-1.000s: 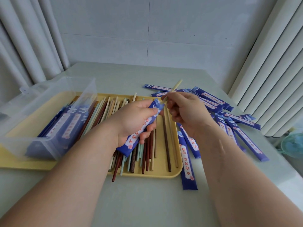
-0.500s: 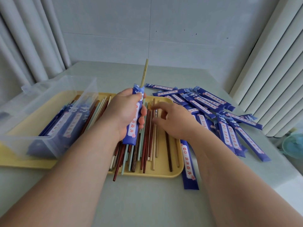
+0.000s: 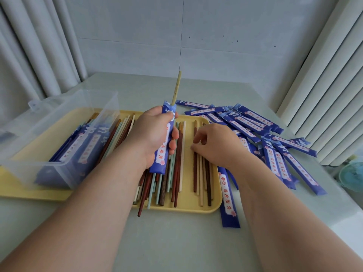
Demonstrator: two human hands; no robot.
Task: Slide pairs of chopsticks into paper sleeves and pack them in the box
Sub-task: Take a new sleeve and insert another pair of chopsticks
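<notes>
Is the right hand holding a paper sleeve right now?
No: the right hand touches loose chopsticks in the yellow tray, while the left hand grips the sleeve.

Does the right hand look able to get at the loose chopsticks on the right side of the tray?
Likely yes: the right hand is over those chopsticks in the tray, fingertips down at them, with nothing lying on top. The left hand, holding a sleeve, is off to the side.
</notes>
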